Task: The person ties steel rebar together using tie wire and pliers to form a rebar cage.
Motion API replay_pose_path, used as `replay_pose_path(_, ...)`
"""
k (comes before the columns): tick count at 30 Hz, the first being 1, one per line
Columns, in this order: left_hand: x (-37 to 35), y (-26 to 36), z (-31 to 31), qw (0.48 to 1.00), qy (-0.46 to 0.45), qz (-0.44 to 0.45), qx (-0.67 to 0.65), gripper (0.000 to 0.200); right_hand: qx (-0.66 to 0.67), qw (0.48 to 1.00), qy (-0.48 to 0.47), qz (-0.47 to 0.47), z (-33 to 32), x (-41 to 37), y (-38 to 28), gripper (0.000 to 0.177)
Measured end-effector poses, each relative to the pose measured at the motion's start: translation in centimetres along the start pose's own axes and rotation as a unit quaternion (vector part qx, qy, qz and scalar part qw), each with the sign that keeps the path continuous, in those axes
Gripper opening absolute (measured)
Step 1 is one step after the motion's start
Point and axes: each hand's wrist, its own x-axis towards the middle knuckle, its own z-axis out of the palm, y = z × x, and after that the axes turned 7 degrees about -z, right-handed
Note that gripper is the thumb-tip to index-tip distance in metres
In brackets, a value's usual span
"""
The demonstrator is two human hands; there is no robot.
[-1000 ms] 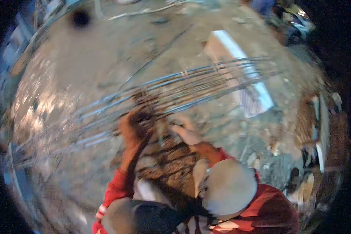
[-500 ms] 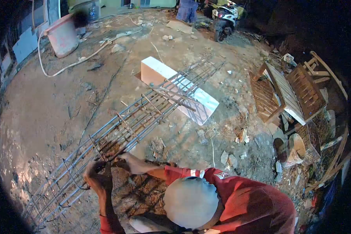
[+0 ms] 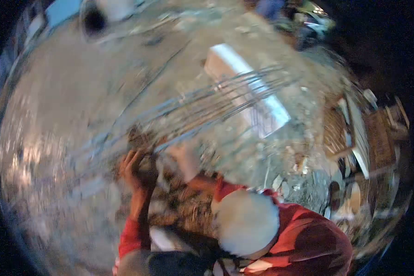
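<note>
A long rebar cage (image 3: 193, 131) of steel bars runs diagonally in front of me, blurred by motion. At its near side my left hand (image 3: 142, 174) has its fingers bent inward beside the bars; whatever they grip is hidden. Just to the right, my right hand (image 3: 185, 158) reaches in from a red sleeve to the same part of the cage, its fingers smeared. Dark reddish-brown stuff (image 3: 140, 138) shows among the bars above the left hand. Farther along, the cage overlaps a long white block (image 3: 225, 54) lying on the ground.
Wooden frames and slatted panels (image 3: 338, 131) lean at the right. A motorcycle (image 3: 317, 23) stands at the far right. A pale tub (image 3: 117, 8) is at the top left. Rubble lies over the dirt ground, and a pale rounded shape (image 3: 248, 223) fills the lower middle.
The view has swung, so the block and cage appear shifted right and turned. Both hands remain close together at the near side of the cage, now higher and farther right in view.
</note>
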Motion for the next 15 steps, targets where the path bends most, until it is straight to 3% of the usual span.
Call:
replay_pose_path(1, 0.2, 0.9, -0.7, 0.999, -0.010, 0.020, 0.047, 0.040, -0.224, 0.966, -0.025, -0.127, -1.0, -0.4, 0.2, 0.015)
replay_pose_path(2, 0.4, 1.9, -0.3, 0.998, 0.049, 0.042, -0.006, 0.028, 0.014, 1.000, -0.014, 0.009, -1.8, -0.7, 0.0, 0.016)
replay_pose_path(4, -0.4, 0.2, 0.0, 0.997, 0.016, 0.069, -0.031, 0.035, -0.168, 0.969, -0.021, -0.182, -3.8, -0.8, -1.2, 0.018)
replay_pose_path(5, 0.8, 1.0, -0.8, 0.989, -0.002, 0.111, -0.094, 0.037, -0.170, 0.962, -0.043, -0.208, -4.7, -0.9, -2.7, 0.017)
replay_pose_path(6, 0.6, 0.6, -0.9, 0.991, -0.034, 0.122, -0.044, 0.047, -0.175, 0.954, -0.057, -0.237, -5.3, -0.9, -4.3, 0.017)
replay_pose_path(12, 1.1, 0.1, -1.4, 0.986, -0.052, 0.158, -0.021, 0.058, -0.252, 0.899, -0.223, -0.281, -6.0, 0.5, -9.5, 0.021)
replay_pose_path(15, 1.0, -0.4, -1.7, 0.980, -0.070, 0.181, -0.032, 0.052, -0.281, 0.869, -0.238, -0.329, -5.7, 2.8, -11.3, 0.026)
